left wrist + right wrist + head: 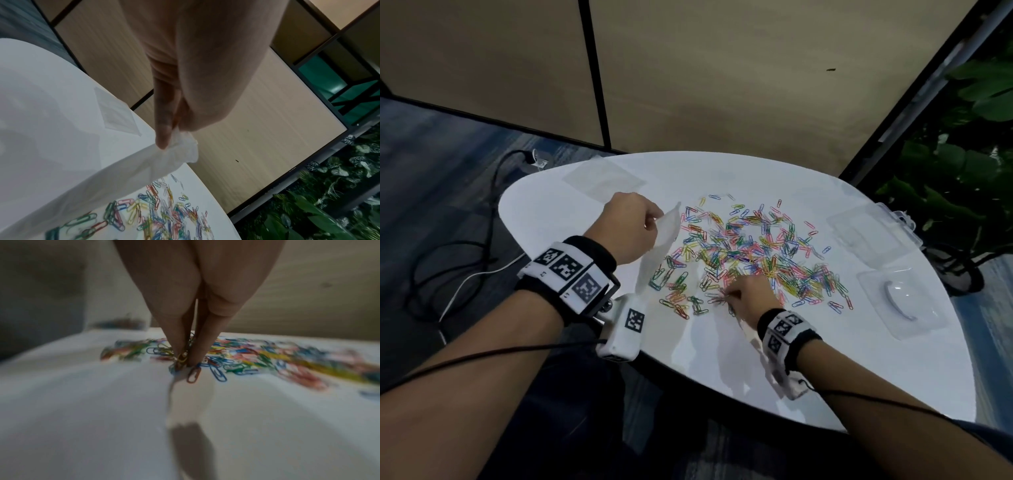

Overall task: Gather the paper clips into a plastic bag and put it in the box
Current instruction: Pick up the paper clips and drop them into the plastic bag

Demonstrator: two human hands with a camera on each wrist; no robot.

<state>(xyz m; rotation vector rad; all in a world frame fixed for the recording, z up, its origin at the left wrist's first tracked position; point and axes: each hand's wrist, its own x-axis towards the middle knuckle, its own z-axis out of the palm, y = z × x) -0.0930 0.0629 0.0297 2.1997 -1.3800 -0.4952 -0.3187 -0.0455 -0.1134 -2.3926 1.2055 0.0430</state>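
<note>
Head view: left hand (631, 228) holds a clear plastic bag (662, 240) up by its top edge, grip pinched on the rim between thumb and fingers (163, 129), the bag hanging at a slant above the left margin of the clip pile. Whether its mouth is open cannot be told. Right hand (748, 298) is down on the white worktop (571, 219), grip pressed together on a small bunch of paper clips (183, 356) at the pile's near edge. The main spread of paper clips (750, 250) lies loose across the worktop's centre. The clear box (873, 229) sits at the far right, well apart from the bag, with a clear lid (900, 301) nearer. A second flat bag (602, 180) lies at the far left.

Judgement: early in the gathering. To do this step well, pinch firmly before lifting, since the clips likely tangle and trail; bring the bag's mouth in under the right hand rather than carrying clips far. Sweeping clips into a heap first would likely go faster.
</note>
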